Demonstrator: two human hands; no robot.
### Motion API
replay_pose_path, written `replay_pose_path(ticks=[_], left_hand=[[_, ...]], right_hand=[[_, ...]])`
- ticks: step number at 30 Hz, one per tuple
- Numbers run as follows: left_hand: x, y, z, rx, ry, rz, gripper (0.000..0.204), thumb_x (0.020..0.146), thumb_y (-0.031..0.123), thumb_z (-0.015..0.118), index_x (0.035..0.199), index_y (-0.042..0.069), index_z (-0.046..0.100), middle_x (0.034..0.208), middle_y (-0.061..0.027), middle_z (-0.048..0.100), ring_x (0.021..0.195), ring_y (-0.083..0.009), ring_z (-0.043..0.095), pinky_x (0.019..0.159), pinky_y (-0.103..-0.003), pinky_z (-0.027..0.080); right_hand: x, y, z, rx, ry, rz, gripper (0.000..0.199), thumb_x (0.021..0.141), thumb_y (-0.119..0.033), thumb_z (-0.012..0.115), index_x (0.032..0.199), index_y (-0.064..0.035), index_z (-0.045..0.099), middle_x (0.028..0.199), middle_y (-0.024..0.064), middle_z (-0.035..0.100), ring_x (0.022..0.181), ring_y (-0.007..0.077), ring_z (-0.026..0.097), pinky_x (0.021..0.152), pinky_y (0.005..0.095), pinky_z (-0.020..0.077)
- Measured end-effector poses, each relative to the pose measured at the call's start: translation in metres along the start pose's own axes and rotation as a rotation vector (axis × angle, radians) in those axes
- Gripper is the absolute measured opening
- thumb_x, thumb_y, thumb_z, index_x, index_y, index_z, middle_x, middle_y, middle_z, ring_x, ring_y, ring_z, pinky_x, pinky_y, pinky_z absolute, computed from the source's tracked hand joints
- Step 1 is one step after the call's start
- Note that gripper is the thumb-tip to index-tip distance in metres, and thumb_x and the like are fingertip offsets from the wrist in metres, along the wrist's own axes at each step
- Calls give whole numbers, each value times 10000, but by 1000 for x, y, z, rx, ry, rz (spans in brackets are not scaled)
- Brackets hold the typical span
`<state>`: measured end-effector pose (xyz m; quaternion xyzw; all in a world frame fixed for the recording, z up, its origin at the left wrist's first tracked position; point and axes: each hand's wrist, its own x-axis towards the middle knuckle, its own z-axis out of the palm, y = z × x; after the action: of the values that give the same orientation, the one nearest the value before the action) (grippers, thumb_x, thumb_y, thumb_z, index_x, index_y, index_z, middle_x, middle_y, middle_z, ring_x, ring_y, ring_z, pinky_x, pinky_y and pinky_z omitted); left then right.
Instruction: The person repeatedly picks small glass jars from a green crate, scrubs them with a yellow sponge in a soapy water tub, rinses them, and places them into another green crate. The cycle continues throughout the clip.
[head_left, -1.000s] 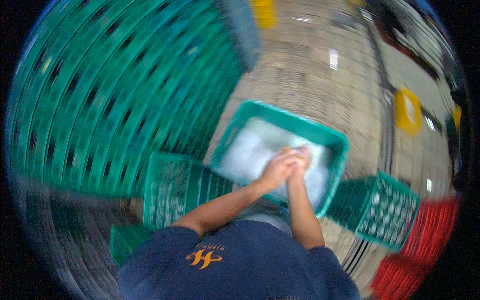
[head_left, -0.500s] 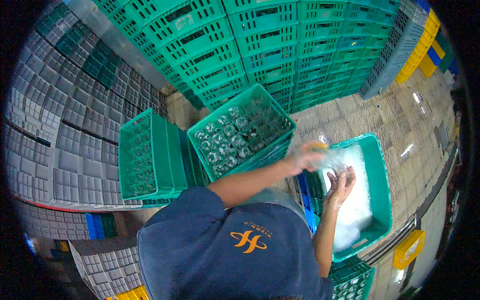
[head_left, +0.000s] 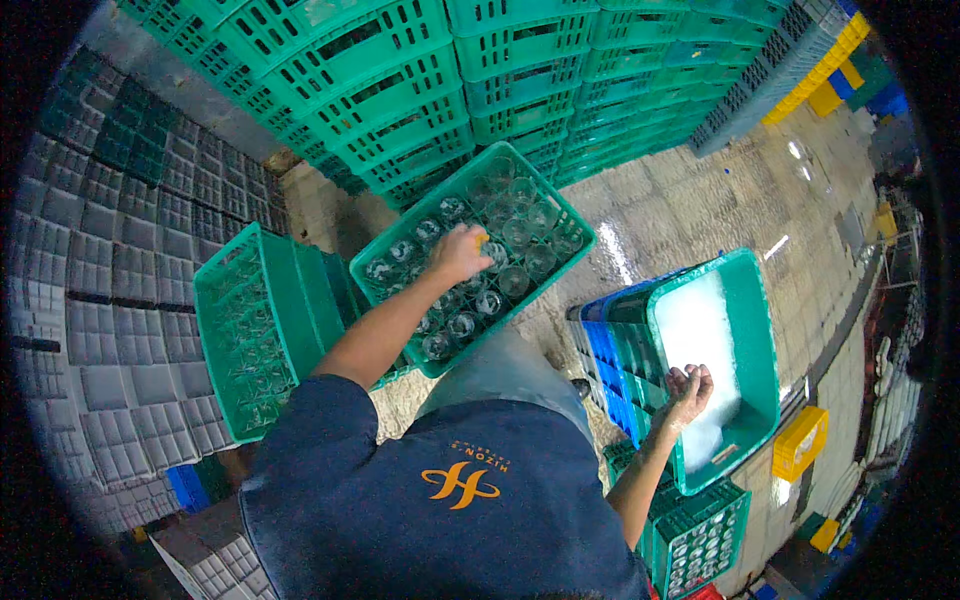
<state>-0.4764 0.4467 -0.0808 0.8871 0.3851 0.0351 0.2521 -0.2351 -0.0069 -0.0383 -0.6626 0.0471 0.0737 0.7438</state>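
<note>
My left hand (head_left: 460,252) reaches into a green crate (head_left: 548,192) whose cells hold several clear glasses (head_left: 520,235). Its fingers are curled around a small glass with a yellowish glint at the fingertips. My right hand (head_left: 690,388) hangs open and wet, palm up, over the near side of a green tub (head_left: 766,340) filled with white foamy water (head_left: 695,320). The tub rests on a stack of blue crates (head_left: 600,345). My dark blue shirt fills the lower middle of the view.
A second green crate (head_left: 260,330) stands on its side at the left. Tall stacks of green crates (head_left: 480,70) line the back and grey crates (head_left: 100,260) the left. Another green crate of glasses (head_left: 700,540) and a yellow crate (head_left: 800,440) sit at lower right on the wet paved floor.
Both hands were together in the foamy tub. My left hand has since swung over to the crate of glasses, and my right hand has lifted open above the tub.
</note>
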Motion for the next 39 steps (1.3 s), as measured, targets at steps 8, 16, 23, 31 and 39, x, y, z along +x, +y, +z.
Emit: replay_pose_path(ticks=[8,16,23,31,39], left_hand=[[-12,30,25,157,216,546,368,892,235,701,1229,104,632,1118,-159,628,1143,-372,576,973,-528,505],[-42,38,82,215,-287,423,242,881,190,621,1067,36,632,1005,-215,699,1023,-416,653,863,-558,502],[-19,39,70,196,-228,331,181,839,63,633,1012,20,664,913,-238,719,879,-472,695,791,-553,560],[-46,125,-68,-133,-18,259,330,707,129,879,977,24,720,911,-156,755,854,-308,742,800,-413,577],[-85,346,-47,-623,-301,572,350,841,123,780,1155,29,655,1040,-67,749,915,-142,688,819,-326,561]], right_hand=[[-26,-16,5,-161,-33,-129,273,982,-282,664,1085,-41,589,885,80,627,734,215,674,711,361,563],[-34,7,56,-67,-179,-41,190,994,-154,666,1137,-61,582,955,74,653,751,207,706,662,335,589],[-53,17,122,-562,-668,-254,340,928,-241,718,1157,-15,609,985,136,706,898,261,709,820,371,565],[-49,-35,145,-740,-874,-786,675,909,-314,737,1438,-18,439,1357,230,566,1224,398,591,1007,478,512],[-8,-101,75,-388,-799,-412,1004,733,-232,830,1550,-46,276,1279,233,644,1126,387,663,965,467,529]])
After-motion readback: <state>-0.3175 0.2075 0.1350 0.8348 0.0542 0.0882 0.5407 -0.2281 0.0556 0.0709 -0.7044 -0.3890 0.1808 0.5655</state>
